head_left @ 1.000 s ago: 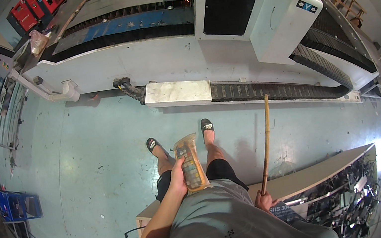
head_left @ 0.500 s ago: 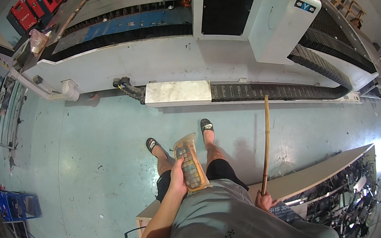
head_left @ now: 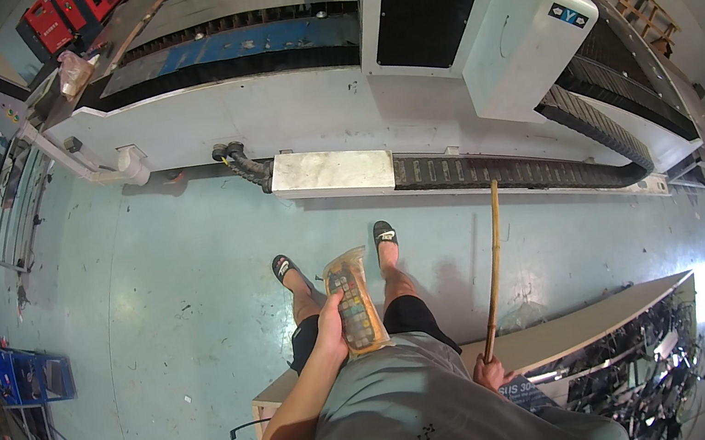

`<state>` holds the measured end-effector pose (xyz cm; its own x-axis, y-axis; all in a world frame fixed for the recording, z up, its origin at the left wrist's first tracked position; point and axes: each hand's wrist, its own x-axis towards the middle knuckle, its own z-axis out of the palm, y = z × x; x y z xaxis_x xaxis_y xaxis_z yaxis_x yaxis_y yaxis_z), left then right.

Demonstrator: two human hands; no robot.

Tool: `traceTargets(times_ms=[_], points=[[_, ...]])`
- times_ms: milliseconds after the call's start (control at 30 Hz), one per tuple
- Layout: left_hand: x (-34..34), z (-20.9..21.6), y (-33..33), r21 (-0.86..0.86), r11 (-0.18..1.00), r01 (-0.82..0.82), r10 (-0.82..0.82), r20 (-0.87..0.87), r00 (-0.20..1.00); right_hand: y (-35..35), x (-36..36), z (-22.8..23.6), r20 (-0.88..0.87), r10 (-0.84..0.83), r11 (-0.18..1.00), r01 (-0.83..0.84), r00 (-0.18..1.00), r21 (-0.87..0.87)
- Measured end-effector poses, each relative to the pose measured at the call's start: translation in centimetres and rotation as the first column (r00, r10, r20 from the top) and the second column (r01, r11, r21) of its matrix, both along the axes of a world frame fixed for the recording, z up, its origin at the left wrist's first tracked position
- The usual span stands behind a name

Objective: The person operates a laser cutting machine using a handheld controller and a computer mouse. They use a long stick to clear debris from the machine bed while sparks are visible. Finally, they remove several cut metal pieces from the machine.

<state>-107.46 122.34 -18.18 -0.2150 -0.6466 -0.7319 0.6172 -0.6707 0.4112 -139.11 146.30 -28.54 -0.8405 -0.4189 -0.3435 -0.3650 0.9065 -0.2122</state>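
One handheld keypad remote (head_left: 353, 304), oblong, with rows of small multicoloured keys, enclosed in a clear, yellowed plastic sleeve (head_left: 357, 261) that runs past its far end; held clear of the floor (head_left: 176, 277), before the person's waist, long axis pointing away from the body, key face up. Left hand (head_left: 329, 328): grasping the remote by its left side, thumb laid over the key face near the left edge, other fingers mostly hidden beneath; whether a key is pressed cannot be told. Left forearm: bent at the elbow, slanting forward and inward from the lower left. Right hand (head_left: 490, 372): low at the right hip, fingers closed round the lower part of one stick (head_left: 495, 266), slender, yellow-brown, bamboo-like; right forearm largely hidden by the grey shirt (head_left: 404, 416). The stick stands away from the fist, leaning slightly right, its far tip overlapping the black cable chain (head_left: 456, 170) in view; contact cannot be told. Two dark sandals (head_left: 283, 267), worn, on the floor beyond the remote. One large white machine (head_left: 259, 110), across the far side of the floor, the cable chain and one white box cover (head_left: 333, 174) along its near lower edge. One long bin (head_left: 576, 327), pale-sided, behind the person to the right, containing tangled scrap (head_left: 647, 366).
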Motion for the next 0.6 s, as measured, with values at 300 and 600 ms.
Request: traceTargets(times_ms=[300, 600], points=[[-0.14, 0.01, 0.10, 0.007, 1.000, -0.022, 0.022, -0.011, 1.000, 0.09, -0.10, -0.25, -0.009, -0.010, 1.000, 0.010, 1.000, 0.005], [-0.12, 0.13, 0.15, 0.008, 1.000, -0.016, 0.015, 0.023, 1.000, 0.20, -0.28, -0.30, 0.009, 0.002, 1.000, -0.002, 1.000, 0.022]])
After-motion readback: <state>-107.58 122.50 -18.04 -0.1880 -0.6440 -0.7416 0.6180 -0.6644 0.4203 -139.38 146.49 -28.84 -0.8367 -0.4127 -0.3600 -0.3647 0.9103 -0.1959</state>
